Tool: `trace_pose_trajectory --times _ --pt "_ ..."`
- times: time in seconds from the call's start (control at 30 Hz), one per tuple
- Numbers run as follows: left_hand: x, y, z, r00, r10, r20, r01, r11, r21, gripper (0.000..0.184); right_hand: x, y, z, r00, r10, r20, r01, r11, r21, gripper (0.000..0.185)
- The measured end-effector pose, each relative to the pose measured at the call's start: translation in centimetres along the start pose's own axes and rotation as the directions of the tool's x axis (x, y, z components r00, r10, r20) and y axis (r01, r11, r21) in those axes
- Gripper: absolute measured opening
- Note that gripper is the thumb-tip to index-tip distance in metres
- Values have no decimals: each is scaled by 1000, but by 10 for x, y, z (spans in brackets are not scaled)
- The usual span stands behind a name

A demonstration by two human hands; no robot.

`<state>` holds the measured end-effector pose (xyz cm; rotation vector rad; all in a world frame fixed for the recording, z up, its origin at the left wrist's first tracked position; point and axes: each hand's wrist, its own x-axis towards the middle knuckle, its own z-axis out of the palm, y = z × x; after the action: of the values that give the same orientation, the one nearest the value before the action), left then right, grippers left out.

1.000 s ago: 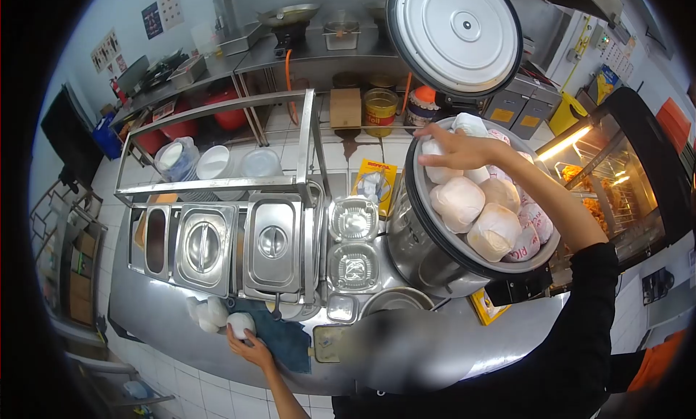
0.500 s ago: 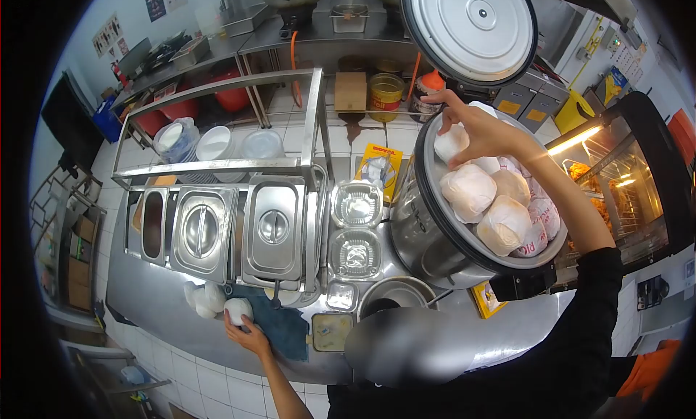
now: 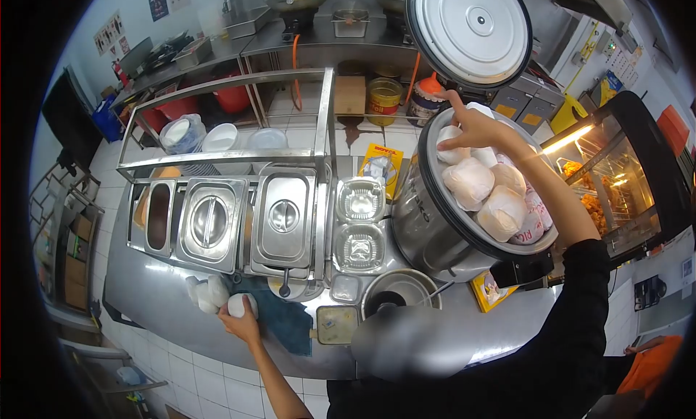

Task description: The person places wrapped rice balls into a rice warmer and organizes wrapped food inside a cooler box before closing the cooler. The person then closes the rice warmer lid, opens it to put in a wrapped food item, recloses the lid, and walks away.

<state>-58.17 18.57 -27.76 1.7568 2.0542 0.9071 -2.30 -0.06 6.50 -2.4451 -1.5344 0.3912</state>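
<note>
My left hand (image 3: 243,325) is closed round a white paper-wrapped rice bundle (image 3: 242,304) just above the near left part of the steel counter. Beside it, more white wrapped bundles (image 3: 208,294) sit close together. My right hand (image 3: 480,127) reaches over the rim of a large round steel warmer (image 3: 424,234), its thumb and fingers spread apart. The thumb lies over a wrapped rice bundle (image 3: 451,154) at the far left of the pile. Several wrapped bundles (image 3: 502,214) fill the warmer, some printed with red letters. The fingertips on the far side are partly hidden.
The warmer's round lid (image 3: 471,26) stands raised behind it. Lidded steel food pans (image 3: 210,227) sit under a metal frame. Clear plastic containers (image 3: 360,246), a steel pot (image 3: 401,283) and a blue-green cloth (image 3: 286,325) lie nearby. A lit glass food cabinet (image 3: 616,180) stands right.
My right hand's thumb has shifted left over the far bundle. My left hand has turned round the bundle it holds. The camera view has shifted slightly.
</note>
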Motion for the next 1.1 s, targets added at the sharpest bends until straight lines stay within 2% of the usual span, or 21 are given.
trace_pose_trajectory --times 0.07,0.17,0.27,0.3,0.37,0.4,0.43,0.47,0.5,0.53,0.6,0.67,0.73,0.8,0.83,0.87,0.9,0.93,0.97,1.03,1.1 --pt "3 -17 4 995 -100 24 101 995 -24 77 3 -2 0 997 24 69 -20 998 -57 111" --pt "-10 -11 -8 992 -126 25 122 985 122 76 21 0 11 991 25 131 -1 984 -180 109" --pt "-25 -12 -12 994 -94 -48 91 994 -56 71 19 2 5 996 -49 69 58 987 -151 106" --pt "-33 -10 -12 990 -127 -67 115 981 -156 68 13 -4 -1 999 -17 44 21 995 -99 103" --pt "-36 -12 -12 967 -229 -113 221 972 -77 68 3 -17 -17 999 51 -3 -51 999 4 97" --pt "-38 -12 -12 950 -280 -140 277 960 -41 68 2 -14 -17 999 23 46 -29 989 144 93" --pt "-40 -12 -15 910 -407 -80 359 869 -342 70 1 -10 -15 996 -13 90 -13 959 283 89" --pt "-39 -13 -22 865 -502 14 408 686 -602 71 0 -3 -10 991 -53 125 -4 907 422 85" --pt "-37 -9 -30 821 -556 133 422 432 -797 73 3 8 6 973 -182 142 125 932 340 81" --pt "-36 0 -41 824 -567 21 321 437 -840 74 3 10 19 938 -308 157 261 928 265 79" --pt "-35 26 -68 781 -592 -198 114 448 -887 77 3 9 17 949 -241 203 183 946 269 83" --pt "-48 115 -120 888 -417 -192 -85 262 -961 74 6 20 7 932 -244 268 102 885 454 83" --pt "-57 194 -150 957 -264 -116 -82 135 -987 62 -3 20 -14 941 -219 258 41 830 556 81" --pt "-71 251 -146 996 -52 -67 -57 177 -983 54 -25 6 -43 971 -149 189 4 796 605 78" --pt "-68 274 -143 900 434 40 -15 121 -992 51 -29 15 -50 973 -212 93 124 814 568 73" --pt "-81 334 -148 743 654 142 -45 260 -965 44 -39 15 -56 980 -195 37 137 800 583 73" --pt "-99 383 -142 674 710 201 -36 304 -952 39 -51 12 -64 984 -177 -21 154 787 597 72" --pt "-105 425 -127 547 814 196 -180 343 -922 38 -60 12 -70 984 -157 -79 172 773 610 72" --pt "-119 461 -105 534 794 291 -174 440 -881 41 -66 17 -73 977 -162 -138 213 767 605 71" --pt "-134 520 -47 417 813 406 -162 506 -847 50 -82 24 -79 970 -134 -203 228 791 568 69" --pt "-135 555 21 306 835 458 -336 545 -768 61 -97 33 -81 957 -95 -275 232 819 525 67"
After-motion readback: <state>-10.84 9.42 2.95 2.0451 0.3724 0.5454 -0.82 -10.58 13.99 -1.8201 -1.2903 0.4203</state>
